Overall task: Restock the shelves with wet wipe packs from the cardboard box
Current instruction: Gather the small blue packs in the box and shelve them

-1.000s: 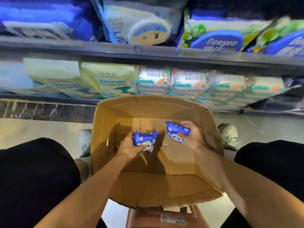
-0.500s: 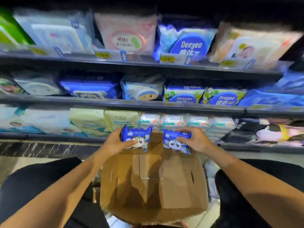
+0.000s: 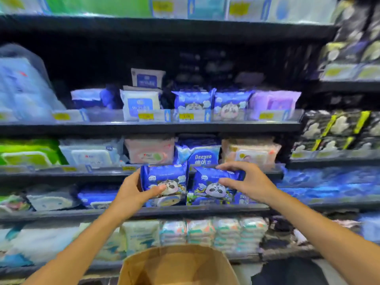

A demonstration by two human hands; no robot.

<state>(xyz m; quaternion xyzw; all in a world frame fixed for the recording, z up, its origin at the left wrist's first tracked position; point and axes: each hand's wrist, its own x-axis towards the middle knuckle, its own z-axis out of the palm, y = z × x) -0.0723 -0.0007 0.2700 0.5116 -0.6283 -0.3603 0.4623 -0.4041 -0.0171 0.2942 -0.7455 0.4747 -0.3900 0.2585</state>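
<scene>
Both hands raised: left hand (image 3: 131, 190) & right hand (image 3: 249, 182) each grip a pack.

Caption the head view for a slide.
Left hand and right hand each lift a blue panda wipe pack toward stocked shelves.

The word "Deeyeo" stands in white letters on a blue pack (image 3: 202, 156) at the middle of the frame, on the shelf just above the hands. Yellow price tags (image 3: 186, 116) run along the shelf rail above it, but their figures are too blurred to read. The small print on the two blue panda packs (image 3: 164, 182) in centre frame cannot be made out.
</scene>
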